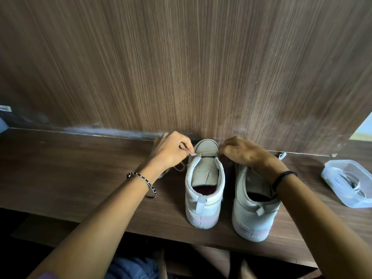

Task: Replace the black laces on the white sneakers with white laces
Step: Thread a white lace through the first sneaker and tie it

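Two white sneakers stand side by side on a brown wooden shelf (80, 168), heels toward me. At the left sneaker (203, 190), my left hand (171, 152) pinches a white lace (190, 153) beside the left eyelet row. A loop of that lace (179, 168) trails under my left wrist. My right hand (243, 152) has its fingers curled at the right eyelet row of the same shoe; what it holds is hidden. My right forearm crosses the right sneaker (253, 210). A white lace end (282, 156) lies behind my right hand.
A clear plastic container (346, 186) with laces inside sits at the right end of the shelf. A wood-grain wall (181, 67) rises directly behind the shoes. The shelf's front edge runs just below the heels.
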### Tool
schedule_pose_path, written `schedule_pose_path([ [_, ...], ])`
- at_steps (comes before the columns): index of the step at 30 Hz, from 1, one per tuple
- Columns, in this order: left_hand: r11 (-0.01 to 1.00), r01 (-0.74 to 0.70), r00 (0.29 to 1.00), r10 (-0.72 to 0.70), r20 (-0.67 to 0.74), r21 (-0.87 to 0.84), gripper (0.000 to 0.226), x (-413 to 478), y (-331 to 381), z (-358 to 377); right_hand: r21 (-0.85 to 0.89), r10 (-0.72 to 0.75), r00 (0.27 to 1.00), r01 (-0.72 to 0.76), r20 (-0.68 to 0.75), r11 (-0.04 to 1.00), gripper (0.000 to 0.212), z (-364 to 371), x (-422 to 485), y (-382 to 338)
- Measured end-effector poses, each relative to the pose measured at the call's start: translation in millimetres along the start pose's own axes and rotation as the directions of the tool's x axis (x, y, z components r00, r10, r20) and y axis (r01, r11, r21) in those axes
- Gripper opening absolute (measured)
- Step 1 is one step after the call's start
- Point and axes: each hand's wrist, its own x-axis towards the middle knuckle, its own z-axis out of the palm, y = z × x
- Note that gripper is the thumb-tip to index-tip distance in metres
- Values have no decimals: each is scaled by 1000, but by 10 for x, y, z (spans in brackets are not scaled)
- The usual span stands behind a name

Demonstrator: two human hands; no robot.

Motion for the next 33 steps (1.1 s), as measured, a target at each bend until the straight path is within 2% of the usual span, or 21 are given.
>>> schedule_pose_path([
  [4, 995, 14, 990, 0, 138, -97, 15, -15, 4, 8, -49, -45, 999, 44, -24, 998, 13, -21, 7, 66],
  [6, 991, 33, 983, -9, 186, -127, 13, -34, 3, 2, -67, -106, 994, 105, -7, 992, 15, -46, -23, 98],
  [9, 985, 50, 976, -12, 219, -168, 36, -32, 7, -4, -83, -185, 983, 183, -10, 980, 6, -63, -58, 113],
  [12, 968, 45, 982, 3, 191, -248, 19, -5, 22, 28, -166, -271, 961, 260, -49, 951, 9, -61, -65, 116],
  [16, 949, 115, 976, -54, 210, -293, 4, 33, 6, 67, -199, -346, 932, 321, -105, 926, 10, -49, -72, 107],
  [19, 979, 32, 986, 2, 165, -203, 12, 24, -27, 40, -167, -267, 959, 250, -92, 954, 13, -32, -53, 96],
  [23, 996, -29, 995, 37, 98, -79, 14, -10, 12, -3, -34, -44, 998, 43, -47, 998, 30, 1, 29, 54],
  [26, 994, 51, 988, -36, 148, -94, 8, 20, 61, -5, -6, 55, 998, -55, 18, 998, 32, 35, 68, -27],
  [28, 979, 141, 972, -108, 210, -147, 9, 31, 85, 4, 3, 96, 995, -96, 3, 995, 30, 36, 74, -66],
  [30, 950, 217, 951, -154, 269, -224, 15, 28, 85, 13, -30, 85, 996, -85, -1, 996, 29, 19, 66, -73],
  [33, 897, 307, 929, -211, 303, -317, 19, 10, 60, 28, -31, -21, 1000, 22, 19, 999, 22, 1, 53, 14],
])
